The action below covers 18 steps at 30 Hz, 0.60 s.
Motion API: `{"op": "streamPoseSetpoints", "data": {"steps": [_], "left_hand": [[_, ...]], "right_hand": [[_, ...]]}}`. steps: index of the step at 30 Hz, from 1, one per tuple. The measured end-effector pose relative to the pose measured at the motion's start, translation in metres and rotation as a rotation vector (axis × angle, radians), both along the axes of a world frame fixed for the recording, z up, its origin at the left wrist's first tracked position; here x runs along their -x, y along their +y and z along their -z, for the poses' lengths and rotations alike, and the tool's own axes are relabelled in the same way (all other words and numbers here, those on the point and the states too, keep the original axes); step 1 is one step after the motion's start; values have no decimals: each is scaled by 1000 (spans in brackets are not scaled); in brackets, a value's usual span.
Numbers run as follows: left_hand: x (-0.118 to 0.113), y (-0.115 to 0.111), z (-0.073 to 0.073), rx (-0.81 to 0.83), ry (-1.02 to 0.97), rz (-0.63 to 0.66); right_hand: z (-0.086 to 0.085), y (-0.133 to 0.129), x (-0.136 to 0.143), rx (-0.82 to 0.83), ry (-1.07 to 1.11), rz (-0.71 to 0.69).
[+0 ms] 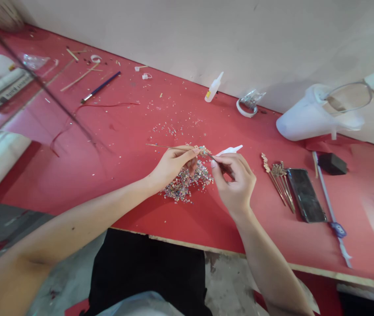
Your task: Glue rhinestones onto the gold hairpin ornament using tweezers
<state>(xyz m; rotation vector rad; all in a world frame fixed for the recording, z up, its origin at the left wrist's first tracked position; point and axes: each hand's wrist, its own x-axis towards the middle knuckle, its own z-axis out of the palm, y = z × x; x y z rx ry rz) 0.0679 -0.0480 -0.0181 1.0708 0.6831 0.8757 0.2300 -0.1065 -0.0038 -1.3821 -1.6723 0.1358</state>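
My left hand [180, 164] is closed around a hair stick [159, 145]. Its thin shaft points left, and its ornate head [204, 150], dotted with small pale pieces, shows past my fingertips. In my right hand [235, 177], pinched between thumb and fingers, is a thin dark tool [210, 156] whose tip meets the ornate head; its full shape is hidden. Beneath both hands lies a loose heap of tiny multicoloured chips [182, 186] on the red table [187, 224]. A white glue bottle [230, 150] lies just behind my right hand.
Another glue bottle [213, 87] and a tape ring [246, 107] are near the wall. To the right lie several hair sticks [284, 186], a dark case [306, 195], a black block [332, 163] and a white jug [305, 114]. A brush [103, 87] rests at left.
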Motion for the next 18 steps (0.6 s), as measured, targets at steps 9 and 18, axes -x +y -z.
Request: {"op": "streamPoseSetpoints", "data": {"steps": [9, 18], "left_hand": [[-1, -1, 1, -9, -25, -8], [0, 0, -1, -6, -8, -12]], "right_hand": [[1, 1, 0, 2, -12, -32], [1, 1, 0, 3, -12, -27]]}}
